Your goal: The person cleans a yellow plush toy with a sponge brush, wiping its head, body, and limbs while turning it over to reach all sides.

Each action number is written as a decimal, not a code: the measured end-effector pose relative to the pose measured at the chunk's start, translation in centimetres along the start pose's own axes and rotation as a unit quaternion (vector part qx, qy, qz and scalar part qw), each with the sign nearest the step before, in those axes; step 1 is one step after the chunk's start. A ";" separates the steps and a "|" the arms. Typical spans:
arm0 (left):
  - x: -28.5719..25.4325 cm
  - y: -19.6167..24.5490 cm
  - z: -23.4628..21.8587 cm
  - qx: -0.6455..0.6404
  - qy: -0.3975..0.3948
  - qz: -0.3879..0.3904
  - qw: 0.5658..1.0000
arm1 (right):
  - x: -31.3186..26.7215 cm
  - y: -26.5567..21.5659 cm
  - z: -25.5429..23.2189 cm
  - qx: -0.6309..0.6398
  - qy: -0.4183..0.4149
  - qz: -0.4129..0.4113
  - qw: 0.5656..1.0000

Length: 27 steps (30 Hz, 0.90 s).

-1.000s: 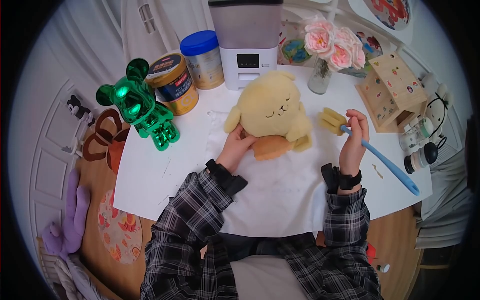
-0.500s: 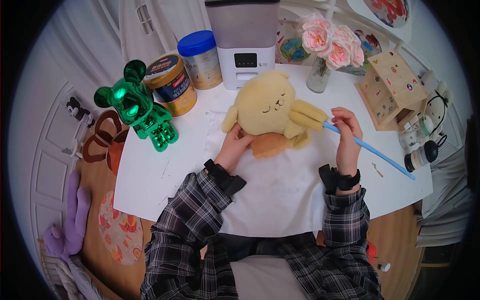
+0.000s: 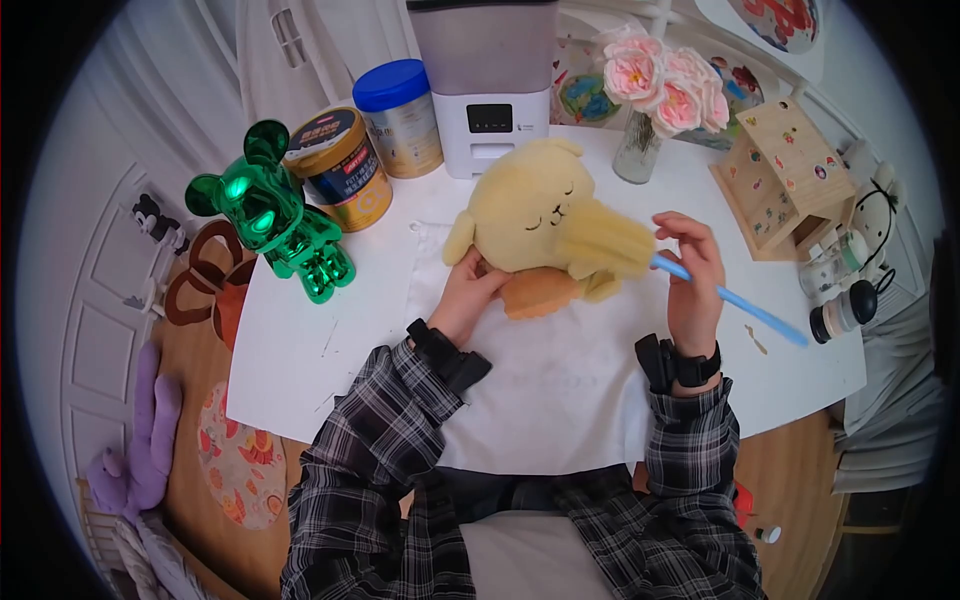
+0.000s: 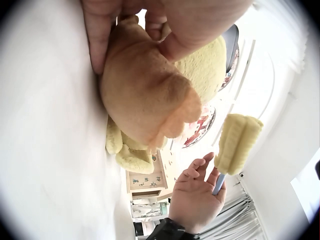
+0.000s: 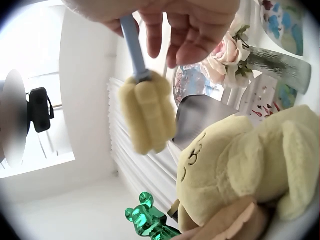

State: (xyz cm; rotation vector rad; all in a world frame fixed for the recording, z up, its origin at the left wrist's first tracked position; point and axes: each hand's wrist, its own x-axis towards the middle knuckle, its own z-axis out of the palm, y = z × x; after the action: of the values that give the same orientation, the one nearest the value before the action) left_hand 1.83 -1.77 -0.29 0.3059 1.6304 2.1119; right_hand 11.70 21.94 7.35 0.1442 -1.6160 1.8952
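A pale yellow plush dog (image 3: 525,200) with a stitched sleeping face sits tilted on a white cloth (image 3: 545,400). My left hand (image 3: 462,300) holds it low at its side; in the left wrist view the thumb and fingers pinch its tan-orange scalloped base (image 4: 145,95). My right hand (image 3: 694,280) grips the blue handle (image 3: 765,315) of a sponge brush, the other fingers loosely bent. The brush's ribbed yellow sponge head (image 5: 149,112) overlaps the plush in the head view, blurred; the right wrist view shows it raised apart from the plush's face.
On the white table (image 3: 290,350) stand a shiny green bear figure (image 3: 275,215), two tubs (image 3: 345,170), a pet feeder (image 3: 495,130), a vase of pink roses (image 3: 637,150), a wooden house (image 3: 785,180) and small jars (image 3: 845,312) at the right.
My right hand has brought the sponge brush leftward from beside the plush to over its front, and the handle has swung. My left hand keeps its hold on the plush.
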 end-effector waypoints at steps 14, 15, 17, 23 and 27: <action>0.3 -0.3 -0.2 0.004 0.000 0.002 1.000 | 0.4 1.5 -2.7 0.097 0.090 0.012 0.991; 0.3 -0.4 -0.3 0.009 -0.002 0.000 1.000 | 0.4 1.7 -2.5 0.100 0.065 0.040 0.992; 0.3 -0.5 -0.4 0.005 0.000 0.001 1.000 | -0.1 2.0 -1.4 0.053 0.027 0.057 0.997; 0.1 -0.4 -0.1 0.011 0.003 0.018 1.000 | 0.1 1.4 -2.7 0.067 -0.040 0.092 0.993; 0.4 -0.6 -0.3 0.006 -0.008 0.015 1.000 | 0.1 0.7 0.1 0.126 0.024 0.007 0.992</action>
State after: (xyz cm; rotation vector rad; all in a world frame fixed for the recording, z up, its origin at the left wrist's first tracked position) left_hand 1.50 -1.69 -1.02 0.3528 1.6395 2.1174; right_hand 11.25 21.88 6.84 0.1909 -1.3442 2.0925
